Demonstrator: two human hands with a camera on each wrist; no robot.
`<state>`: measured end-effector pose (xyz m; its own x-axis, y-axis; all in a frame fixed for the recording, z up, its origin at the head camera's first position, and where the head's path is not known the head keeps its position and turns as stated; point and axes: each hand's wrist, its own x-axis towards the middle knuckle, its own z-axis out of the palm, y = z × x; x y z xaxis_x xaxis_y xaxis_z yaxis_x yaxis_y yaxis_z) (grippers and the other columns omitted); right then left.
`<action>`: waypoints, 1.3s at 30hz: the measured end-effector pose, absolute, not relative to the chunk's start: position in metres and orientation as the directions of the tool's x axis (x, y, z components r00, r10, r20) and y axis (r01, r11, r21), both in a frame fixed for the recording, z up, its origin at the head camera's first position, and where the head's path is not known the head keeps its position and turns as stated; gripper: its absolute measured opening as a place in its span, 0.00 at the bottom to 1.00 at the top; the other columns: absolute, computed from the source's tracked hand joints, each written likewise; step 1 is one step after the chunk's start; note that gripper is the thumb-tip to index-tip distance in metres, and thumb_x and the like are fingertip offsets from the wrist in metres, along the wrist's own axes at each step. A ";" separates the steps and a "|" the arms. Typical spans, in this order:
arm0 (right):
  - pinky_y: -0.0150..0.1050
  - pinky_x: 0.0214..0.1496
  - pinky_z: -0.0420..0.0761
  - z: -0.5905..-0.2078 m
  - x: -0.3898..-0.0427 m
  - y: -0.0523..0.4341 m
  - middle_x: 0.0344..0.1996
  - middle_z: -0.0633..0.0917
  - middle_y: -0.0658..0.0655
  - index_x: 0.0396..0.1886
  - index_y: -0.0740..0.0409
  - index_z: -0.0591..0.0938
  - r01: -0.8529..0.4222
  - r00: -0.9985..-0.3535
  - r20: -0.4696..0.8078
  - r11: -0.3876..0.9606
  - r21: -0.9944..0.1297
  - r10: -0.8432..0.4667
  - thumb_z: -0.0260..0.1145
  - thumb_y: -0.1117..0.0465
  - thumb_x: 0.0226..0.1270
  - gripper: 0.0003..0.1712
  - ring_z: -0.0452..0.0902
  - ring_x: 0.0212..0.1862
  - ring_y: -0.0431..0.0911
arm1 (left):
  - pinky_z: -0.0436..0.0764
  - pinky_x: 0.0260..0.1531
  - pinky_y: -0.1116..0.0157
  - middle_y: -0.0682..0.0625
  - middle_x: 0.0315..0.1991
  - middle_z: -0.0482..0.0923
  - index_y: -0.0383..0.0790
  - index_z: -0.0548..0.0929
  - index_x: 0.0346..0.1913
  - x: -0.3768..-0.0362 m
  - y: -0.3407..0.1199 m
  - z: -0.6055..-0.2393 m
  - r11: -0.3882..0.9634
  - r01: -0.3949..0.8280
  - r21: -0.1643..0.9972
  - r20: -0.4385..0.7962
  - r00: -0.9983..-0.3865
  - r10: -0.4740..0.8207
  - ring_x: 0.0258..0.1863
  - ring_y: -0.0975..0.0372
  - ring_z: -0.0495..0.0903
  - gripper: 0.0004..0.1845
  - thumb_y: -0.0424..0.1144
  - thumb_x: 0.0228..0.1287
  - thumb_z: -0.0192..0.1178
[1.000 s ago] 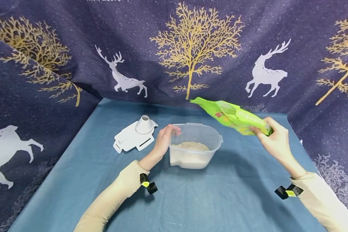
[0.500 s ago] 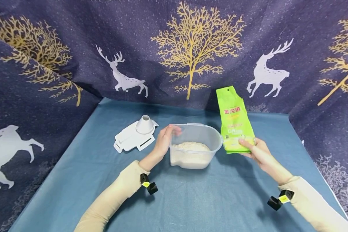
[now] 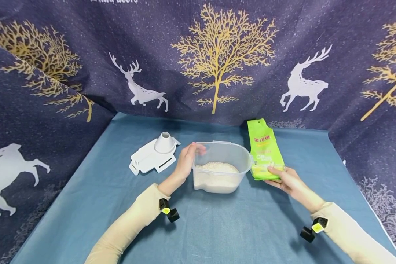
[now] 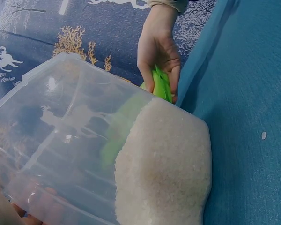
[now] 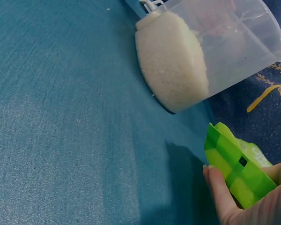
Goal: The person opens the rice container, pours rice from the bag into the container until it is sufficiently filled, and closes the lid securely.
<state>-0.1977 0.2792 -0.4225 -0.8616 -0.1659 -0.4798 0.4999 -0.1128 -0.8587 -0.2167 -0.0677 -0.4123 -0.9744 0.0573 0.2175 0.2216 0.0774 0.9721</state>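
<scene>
A clear plastic container partly filled with white rice stands mid-table. My left hand holds its left wall, fingers curled over the rim. A green bag sits just right of the container, low over the cloth, its top pointing away from me. My right hand grips the bag's bottom end, thumb on top. The left wrist view shows the rice through the container wall, with the right hand and green bag behind. In the right wrist view my thumb presses the bag beside the container.
A white lid with a funnel-shaped spout lies left of the container. The table is covered by a blue cloth. Dark curtains printed with deer and trees close in the back and both sides.
The green bag swung from tilted over the container to upright, then came down beside the container on its right. My left hand stayed on the container.
</scene>
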 end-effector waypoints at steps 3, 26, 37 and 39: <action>0.41 0.56 0.80 -0.426 -0.199 0.278 0.34 0.87 0.47 0.51 0.53 0.70 0.509 -0.858 -0.491 -0.119 -0.852 -0.154 0.61 0.58 0.70 0.14 0.86 0.39 0.40 | 0.75 0.57 0.52 0.31 0.41 0.83 0.26 0.81 0.43 -0.216 -0.068 -0.412 0.086 0.209 0.974 0.204 -0.977 0.055 0.44 0.44 0.83 0.26 0.41 0.79 0.33; 0.52 0.67 0.69 -0.426 -0.205 0.273 0.64 0.65 0.74 0.73 0.75 0.48 0.453 -0.871 -0.490 0.367 -0.812 -0.009 0.45 0.58 0.74 0.36 0.68 0.63 0.59 | 0.75 0.58 0.52 0.33 0.42 0.83 0.28 0.82 0.45 -0.218 -0.070 -0.411 0.125 0.185 0.975 0.176 -0.981 0.078 0.45 0.45 0.82 0.28 0.44 0.79 0.33; 0.62 0.66 0.59 -0.413 -0.201 0.260 0.70 0.48 0.78 0.75 0.68 0.45 0.280 -0.960 -0.229 0.558 -0.782 0.161 0.48 0.60 0.71 0.38 0.44 0.71 0.69 | 0.74 0.58 0.52 0.34 0.42 0.84 0.29 0.82 0.45 -0.219 -0.071 -0.410 0.164 0.187 0.969 0.172 -0.980 0.102 0.45 0.45 0.83 0.27 0.44 0.79 0.34; 0.61 0.67 0.58 -0.408 -0.201 0.255 0.69 0.50 0.76 0.74 0.66 0.49 0.226 -0.973 -0.156 0.556 -0.800 0.172 0.50 0.61 0.72 0.36 0.47 0.70 0.68 | 0.74 0.58 0.51 0.34 0.42 0.84 0.29 0.82 0.45 -0.219 -0.072 -0.409 0.174 0.197 0.965 0.178 -0.977 0.117 0.45 0.45 0.83 0.27 0.44 0.79 0.34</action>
